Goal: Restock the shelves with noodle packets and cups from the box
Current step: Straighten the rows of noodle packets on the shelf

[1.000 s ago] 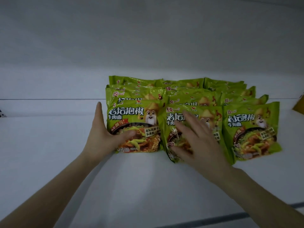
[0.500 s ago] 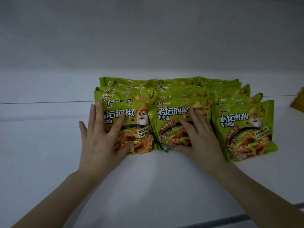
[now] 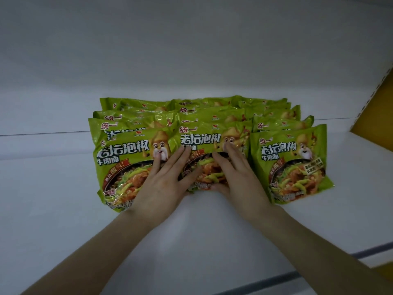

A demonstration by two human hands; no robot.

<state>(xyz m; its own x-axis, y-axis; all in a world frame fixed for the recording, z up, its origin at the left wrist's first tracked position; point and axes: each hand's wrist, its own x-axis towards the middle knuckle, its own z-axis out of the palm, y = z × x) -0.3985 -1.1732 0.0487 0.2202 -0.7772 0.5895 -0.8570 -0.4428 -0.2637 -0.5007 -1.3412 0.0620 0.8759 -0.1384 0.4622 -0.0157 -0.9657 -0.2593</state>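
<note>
Several green noodle packets stand in three leaning rows on the white shelf [image 3: 53,199]. My left hand [image 3: 163,184] lies flat, fingers spread, on the front left packet [image 3: 123,167], its fingertips reaching over to the middle one. My right hand [image 3: 238,177] rests flat on the front middle packet [image 3: 204,141], thumb at its lower edge. The front right packet [image 3: 293,165] stands untouched beside my right hand. Neither hand grips anything. The box is not in view.
The shelf's white back wall [image 3: 191,50] rises behind the rows. A yellow panel [image 3: 374,116] stands at the right edge. A dark strip [image 3: 297,275] marks the shelf's front edge at the lower right. Bare shelf stretches left of the packets.
My left hand has slid right, from the left packet's outer side onto its right half. My right hand has shifted up the middle packet. The packets stand closer together.
</note>
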